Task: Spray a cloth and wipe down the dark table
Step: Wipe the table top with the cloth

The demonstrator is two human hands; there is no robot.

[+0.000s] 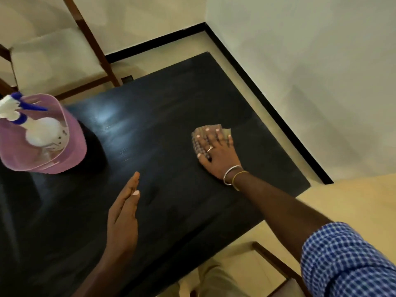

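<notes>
Here one right hand [216,155] presses one cloth [198,144].

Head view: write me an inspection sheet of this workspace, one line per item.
Surface: dark table, glossy, with a light glare towards its far left.
Job's things: cloth lies flat on the table towards its right side. The spray bottle stands in a pink tub on the table's left.
Clutter: nothing seen.
Hands: right hand presses flat on the cloth with its fingers spread. The left hand is over the table with straight fingers and holds nothing.
Cables: nothing seen.
Surroundings: wooden chair beyond the table, second chair at the near side, pale wall with black skirting on the right.
</notes>
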